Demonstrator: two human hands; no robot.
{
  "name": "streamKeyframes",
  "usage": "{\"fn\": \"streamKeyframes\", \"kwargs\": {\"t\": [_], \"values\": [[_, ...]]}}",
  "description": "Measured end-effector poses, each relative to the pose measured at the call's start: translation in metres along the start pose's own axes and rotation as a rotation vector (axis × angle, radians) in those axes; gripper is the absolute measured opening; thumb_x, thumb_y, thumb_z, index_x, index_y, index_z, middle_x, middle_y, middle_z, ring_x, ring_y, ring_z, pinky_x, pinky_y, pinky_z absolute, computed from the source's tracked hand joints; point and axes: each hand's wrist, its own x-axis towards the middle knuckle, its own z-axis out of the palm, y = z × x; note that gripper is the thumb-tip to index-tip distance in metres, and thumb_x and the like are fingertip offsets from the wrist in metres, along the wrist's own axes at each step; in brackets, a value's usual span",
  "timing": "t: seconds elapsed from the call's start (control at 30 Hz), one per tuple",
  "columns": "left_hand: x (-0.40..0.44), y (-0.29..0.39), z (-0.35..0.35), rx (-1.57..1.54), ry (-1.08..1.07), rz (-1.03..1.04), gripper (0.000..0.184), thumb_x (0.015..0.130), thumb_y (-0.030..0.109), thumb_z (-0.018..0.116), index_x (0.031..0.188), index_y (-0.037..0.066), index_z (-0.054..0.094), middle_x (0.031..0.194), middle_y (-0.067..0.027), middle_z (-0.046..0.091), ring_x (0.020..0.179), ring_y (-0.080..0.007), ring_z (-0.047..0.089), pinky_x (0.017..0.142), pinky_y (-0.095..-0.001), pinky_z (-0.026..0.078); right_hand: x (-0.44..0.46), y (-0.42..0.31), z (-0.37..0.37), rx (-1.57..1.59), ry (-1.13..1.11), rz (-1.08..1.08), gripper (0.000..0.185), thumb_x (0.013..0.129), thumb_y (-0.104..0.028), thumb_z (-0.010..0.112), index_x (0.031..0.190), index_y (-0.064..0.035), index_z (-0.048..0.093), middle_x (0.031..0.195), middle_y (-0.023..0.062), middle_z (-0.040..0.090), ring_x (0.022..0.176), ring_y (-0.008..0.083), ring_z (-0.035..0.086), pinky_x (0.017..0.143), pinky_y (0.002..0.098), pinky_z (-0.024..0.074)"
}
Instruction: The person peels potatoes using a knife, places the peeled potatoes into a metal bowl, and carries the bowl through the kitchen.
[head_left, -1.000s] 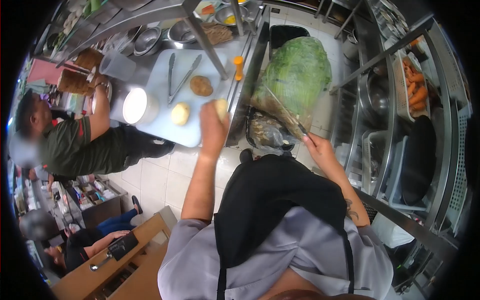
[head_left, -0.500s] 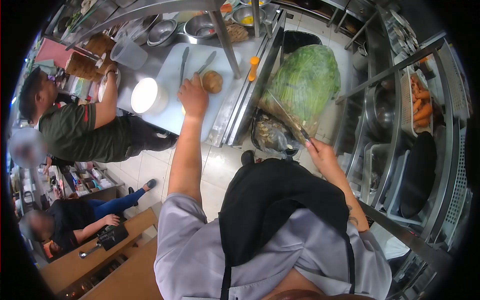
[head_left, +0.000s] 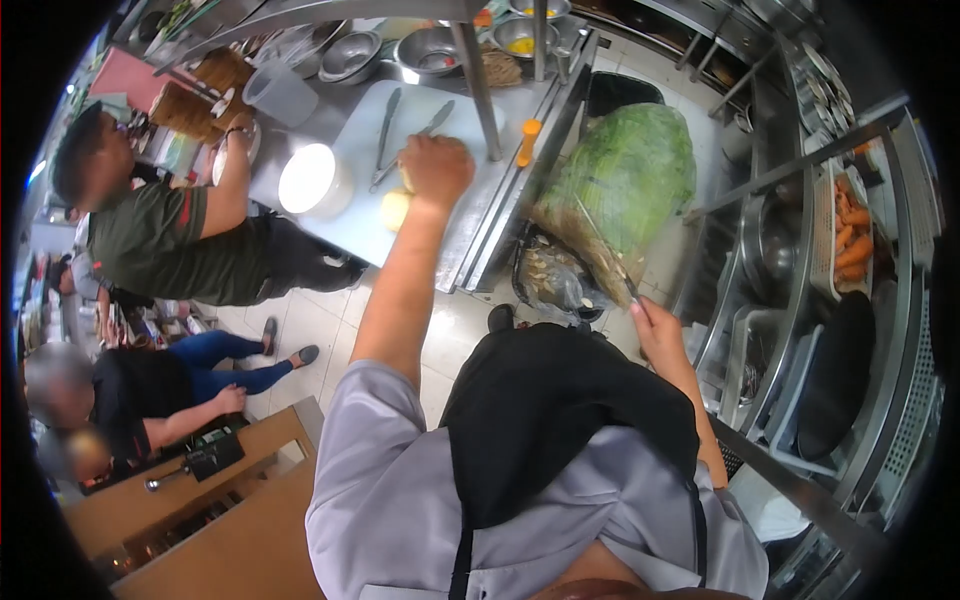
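Observation:
My left hand (head_left: 436, 170) is closed over the spot on the white cutting board (head_left: 360, 205) where the brown potato was; the hand hides nearly all of what it grips. Beside its wrist lies a pale peeled potato (head_left: 396, 211). Metal tongs (head_left: 387, 125) rest on the board just beyond the fingers. To the left stands a white tub (head_left: 314, 181). My right hand (head_left: 659, 333) grips a knife (head_left: 606, 246) by its handle, the long blade pointing away over a large plastic bag of green leafy vegetables (head_left: 640, 165).
An orange-handled tool (head_left: 528, 142) lies at the counter's edge. Metal bowls (head_left: 428, 50) and a clear plastic container (head_left: 281, 93) stand at the back. A person in a dark green shirt (head_left: 150, 245) works at left. On the right, a shelf holds a basket of carrots (head_left: 852, 235).
My left hand has moved right and closed over the unpeeled potato, uncovering the peeled one. The knife stays in my right hand. The whole view has shifted slightly.

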Motion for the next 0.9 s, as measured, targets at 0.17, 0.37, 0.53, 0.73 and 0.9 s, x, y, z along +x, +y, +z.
{"fn": "streamKeyframes", "kwargs": {"t": [0.17, 0.37, 0.53, 0.73, 0.9], "values": [[0.007, 0.017, 0.003, -0.101, -0.289, -0.011, 0.035, 0.072, 0.027, 0.072, 0.098, 0.005, 0.060, 0.098, -0.0155, 0.065, 0.093, -0.0297, 0.065, 0.072, -0.0426, 0.052, -0.005, 0.007, 0.002, 0.044, -0.005, 0.020, 0.028, 0.102, -0.022, 0.056, 0.109, 0.0054, 0.062, 0.071, 0.0171, 0.054, 0.065, 0.0191, 0.047, 0.065, 0.0348, 0.0443], [-0.027, 0.023, 0.014, -0.913, 0.068, -0.196, 0.053, 0.080, 0.024, 0.078, 0.119, -0.002, 0.055, 0.112, -0.0222, 0.062, 0.097, -0.0320, 0.066, 0.081, -0.0407, 0.055, -0.017, 0.006, -0.003, -0.008, 0.049, -0.098, 0.029, 0.100, -0.020, 0.059, 0.113, 0.0060, 0.062, 0.088, 0.0244, 0.064, 0.078, 0.0350, 0.063, 0.073, 0.0388, 0.0486], [-0.058, 0.064, -0.018, -2.131, -0.514, -0.822, 0.037, 0.098, 0.035, 0.061, 0.119, 0.006, 0.054, 0.103, -0.0072, 0.064, 0.092, -0.0197, 0.064, 0.079, -0.0404, 0.054, -0.019, -0.017, -0.010, -0.044, 0.010, -0.135, 0.029, 0.098, -0.019, 0.062, 0.115, 0.0049, 0.063, 0.095, 0.0242, 0.065, 0.086, 0.0397, 0.064, 0.076, 0.0398, 0.0506], [-0.069, 0.099, -0.027, -2.174, -0.458, -1.103, 0.033, 0.102, 0.040, 0.051, 0.114, 0.009, 0.055, 0.097, -0.0066, 0.064, 0.086, -0.0208, 0.064, 0.074, -0.0379, 0.052, -0.015, -0.012, -0.008, -0.164, -0.026, -0.234, 0.032, 0.096, -0.021, 0.065, 0.115, 0.0046, 0.064, 0.102, 0.0229, 0.068, 0.091, 0.0393, 0.067, 0.078, 0.0408, 0.0536], [-0.075, 0.112, -0.021, -2.198, -0.368, -1.092, 0.037, 0.102, 0.042, 0.052, 0.111, 0.006, 0.055, 0.098, -0.0092, 0.063, 0.085, -0.0202, 0.065, 0.065, -0.0362, 0.053, -0.017, -0.016, -0.009, -0.188, -0.020, -0.216, 0.032, 0.096, -0.022, 0.065, 0.115, 0.0043, 0.064, 0.102, 0.0239, 0.068, 0.092, 0.0400, 0.067, 0.078, 0.0418, 0.0535]]}}
